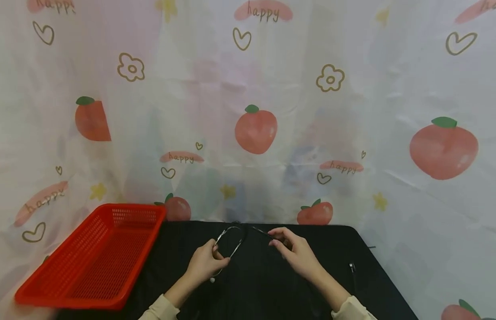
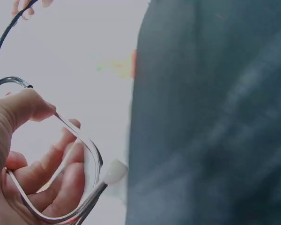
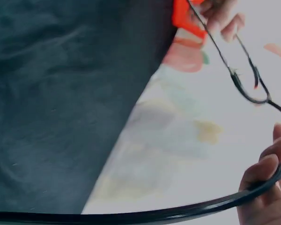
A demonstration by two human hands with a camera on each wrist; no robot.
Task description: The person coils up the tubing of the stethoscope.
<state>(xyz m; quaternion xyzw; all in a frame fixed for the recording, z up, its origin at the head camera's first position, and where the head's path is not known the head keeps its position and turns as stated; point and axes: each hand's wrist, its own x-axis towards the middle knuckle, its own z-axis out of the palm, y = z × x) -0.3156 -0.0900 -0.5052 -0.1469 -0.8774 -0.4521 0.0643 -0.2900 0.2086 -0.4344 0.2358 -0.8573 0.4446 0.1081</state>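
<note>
A stethoscope is held up between both hands over the black table. My left hand (image 1: pixel 206 263) grips its metal ear tubes (image 2: pixel 94 157), the thumb pressing on one tube and the fingers curled around the other. A whitish ear tip (image 2: pixel 116 172) pokes out beyond those fingers in the left wrist view. To the right, my right hand (image 1: pixel 298 253) pinches the black tubing (image 3: pixel 178 213) below the fork where the ear tubes join. A small shiny metal piece (image 1: pixel 352 266) lies at the table's right side; whether it belongs to the stethoscope is hard to tell.
A red plastic basket (image 1: pixel 146 249) with perforated walls stands to the left of the hands. The table's black top (image 1: pixel 268 293) reaches back to a pale curtain (image 1: pixel 280 186) printed with peaches, hearts and flowers, which also encloses both sides.
</note>
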